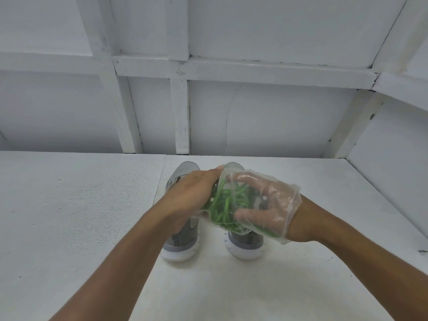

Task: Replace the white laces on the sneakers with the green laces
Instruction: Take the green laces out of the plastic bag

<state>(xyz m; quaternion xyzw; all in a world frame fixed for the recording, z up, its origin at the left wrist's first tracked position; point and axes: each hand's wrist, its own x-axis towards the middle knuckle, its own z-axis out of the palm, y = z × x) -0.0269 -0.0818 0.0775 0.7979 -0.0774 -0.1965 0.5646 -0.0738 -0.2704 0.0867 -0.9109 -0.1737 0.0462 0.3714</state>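
My right hand (pixel 266 205), inside the clear bag (pixel 292 200), curls round tangled green laces (pixel 225 202). My left hand (pixel 190 195) grips the bag.

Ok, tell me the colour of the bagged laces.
The laces are green; head view shows them best.

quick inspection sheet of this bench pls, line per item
surface: white table, a few dark specks
job's things: green laces bunched in a clear bag; left sneaker and right sneaker side by side, heels towards the camera; white laces hidden by the hands
clutter: nothing seen
hands: left hand grips the bag's end; right hand is inside the bag, fingers curled round the laces
cables: nothing seen
surroundings: white panelled wall
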